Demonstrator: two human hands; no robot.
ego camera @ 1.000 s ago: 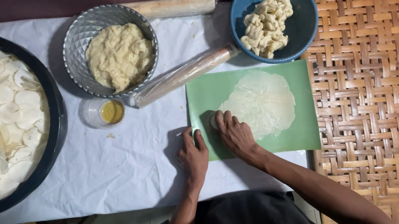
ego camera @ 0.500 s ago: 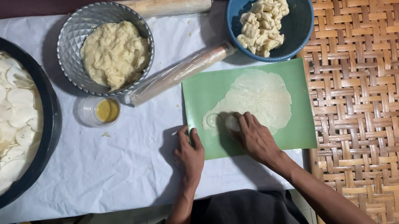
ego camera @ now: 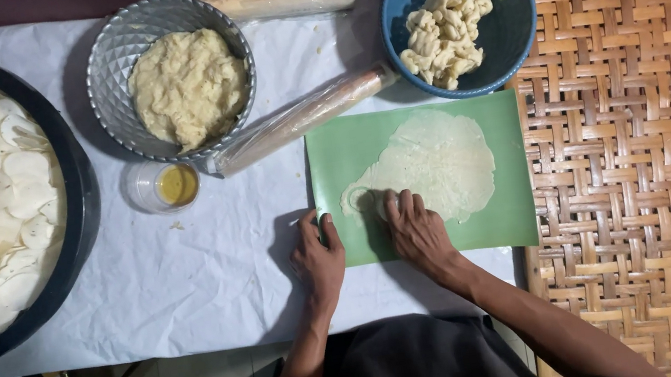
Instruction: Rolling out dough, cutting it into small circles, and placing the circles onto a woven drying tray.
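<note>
Right hand (ego camera: pixel 416 229) grip flat on dough sheet (ego camera: pixel 435 162), left hand (ego camera: pixel 317 254) on green mat (ego camera: pixel 330 153)

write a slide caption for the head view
Right hand presses thin rolled dough on a green mat; left hand steadies the mat's edge.

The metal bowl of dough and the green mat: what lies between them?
In the head view, a plastic-wrapped rolling pin lies slantwise between the metal bowl and the green mat.
</note>
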